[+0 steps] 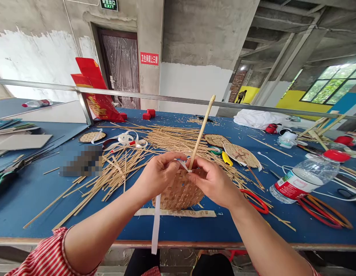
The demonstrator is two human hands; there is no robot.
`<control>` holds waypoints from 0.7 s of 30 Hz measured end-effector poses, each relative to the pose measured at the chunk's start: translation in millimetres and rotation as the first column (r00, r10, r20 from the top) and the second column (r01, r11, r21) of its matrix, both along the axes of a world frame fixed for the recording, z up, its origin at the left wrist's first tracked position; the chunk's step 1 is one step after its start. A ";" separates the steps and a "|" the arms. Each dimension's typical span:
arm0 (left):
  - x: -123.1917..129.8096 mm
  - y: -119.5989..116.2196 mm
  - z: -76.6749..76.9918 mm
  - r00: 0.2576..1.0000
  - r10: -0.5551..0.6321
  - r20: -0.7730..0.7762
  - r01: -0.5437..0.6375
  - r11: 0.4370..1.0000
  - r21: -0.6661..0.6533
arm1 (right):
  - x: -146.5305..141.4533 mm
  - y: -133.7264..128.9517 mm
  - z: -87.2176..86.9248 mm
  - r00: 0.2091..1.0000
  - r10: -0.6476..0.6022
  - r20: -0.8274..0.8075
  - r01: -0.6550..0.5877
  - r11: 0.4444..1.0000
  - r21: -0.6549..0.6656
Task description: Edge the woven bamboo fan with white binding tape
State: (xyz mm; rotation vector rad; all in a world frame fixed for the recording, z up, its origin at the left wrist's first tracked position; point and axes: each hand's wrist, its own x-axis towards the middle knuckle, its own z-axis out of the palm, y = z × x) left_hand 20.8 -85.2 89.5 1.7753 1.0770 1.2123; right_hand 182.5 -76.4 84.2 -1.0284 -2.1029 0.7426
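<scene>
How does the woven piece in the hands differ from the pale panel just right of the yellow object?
The woven piece is held at its upper edge by the right hand; the pale panel lies on the table.
The woven piece looks browner; the pale panel is lighter and bears dark markings.
Both show a woven texture.

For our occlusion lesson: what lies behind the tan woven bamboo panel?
Thin tan bamboo strips lie beyond the panel on the blue tabletop; whatever the panel covers can't be seen.
</scene>
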 end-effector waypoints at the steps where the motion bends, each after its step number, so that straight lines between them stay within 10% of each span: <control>1: 0.7 0.4 0.8 1.000 0.002 -0.002 -0.002 1.000 0.009 | -0.1 -0.2 0.0 1.000 0.001 -0.003 -0.001 1.000 -0.001; 9: 1.3 2.1 0.1 0.954 0.174 -0.242 -0.134 0.976 0.173 | -0.6 -2.0 0.1 1.000 -0.015 -0.020 0.016 1.000 0.020; 21: -2.6 5.7 10.4 0.881 0.233 -0.411 0.046 0.823 0.566 | -1.9 0.7 -1.0 0.995 0.030 -0.098 -0.030 1.000 0.000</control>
